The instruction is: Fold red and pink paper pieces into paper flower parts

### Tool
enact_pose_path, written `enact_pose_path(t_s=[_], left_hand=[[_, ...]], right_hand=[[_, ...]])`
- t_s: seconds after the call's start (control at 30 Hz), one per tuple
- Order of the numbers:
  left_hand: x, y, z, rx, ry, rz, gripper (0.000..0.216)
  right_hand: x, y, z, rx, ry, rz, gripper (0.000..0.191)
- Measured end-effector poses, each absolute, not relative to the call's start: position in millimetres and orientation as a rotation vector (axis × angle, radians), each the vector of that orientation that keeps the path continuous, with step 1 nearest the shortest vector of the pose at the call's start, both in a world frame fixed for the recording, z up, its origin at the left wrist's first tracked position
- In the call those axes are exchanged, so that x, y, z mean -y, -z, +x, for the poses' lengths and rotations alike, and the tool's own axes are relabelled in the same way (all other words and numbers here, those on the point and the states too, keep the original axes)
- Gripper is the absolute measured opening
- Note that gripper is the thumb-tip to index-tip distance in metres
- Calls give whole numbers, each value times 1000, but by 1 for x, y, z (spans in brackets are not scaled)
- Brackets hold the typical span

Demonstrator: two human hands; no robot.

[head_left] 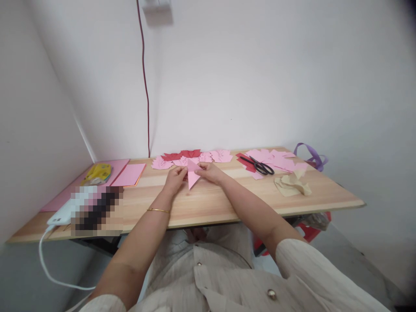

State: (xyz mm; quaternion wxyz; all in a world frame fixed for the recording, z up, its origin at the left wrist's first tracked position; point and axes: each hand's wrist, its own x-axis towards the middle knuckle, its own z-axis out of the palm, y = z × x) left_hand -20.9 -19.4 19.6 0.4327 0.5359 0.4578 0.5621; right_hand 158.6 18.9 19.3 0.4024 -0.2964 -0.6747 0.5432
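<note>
Between my hands, above the wooden table, is a pink sheet of paper folded into a triangle (193, 177). My left hand (176, 179) pinches its left side, fingers closed. On the opposite side, the fingers of my right hand (209, 170) are closed on the paper near its right corner. Just behind my hands lie pink paper cutouts (222, 156) with jagged edges. Among these are red cutouts (191, 153) of a similar shape.
Black scissors (261, 166) lie right of my hands by loose pink paper pieces (278, 159). Crumpled tan paper (293, 183) is near the table's (338, 197) right front. At left are pink sheets (128, 174), a yellow packet (96, 173) and a white power strip (69, 208).
</note>
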Motion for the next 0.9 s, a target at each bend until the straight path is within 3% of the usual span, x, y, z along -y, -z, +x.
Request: enact_pose_path(t_s=[0.17,0.6,0.9], left_hand=[[20,-19,-19,-1051,-1358,1220,34],[9,-11,-28,-1067,-1446,1096,25],[13,-18,-27,-1037,-1410,1030,28]], right_hand=[[-18,-21,157,1671,-1367,-763,24],[-29,-13,160,1426,-1673,-726,36],[-18,-23,160,1747,-1298,-824,26]])
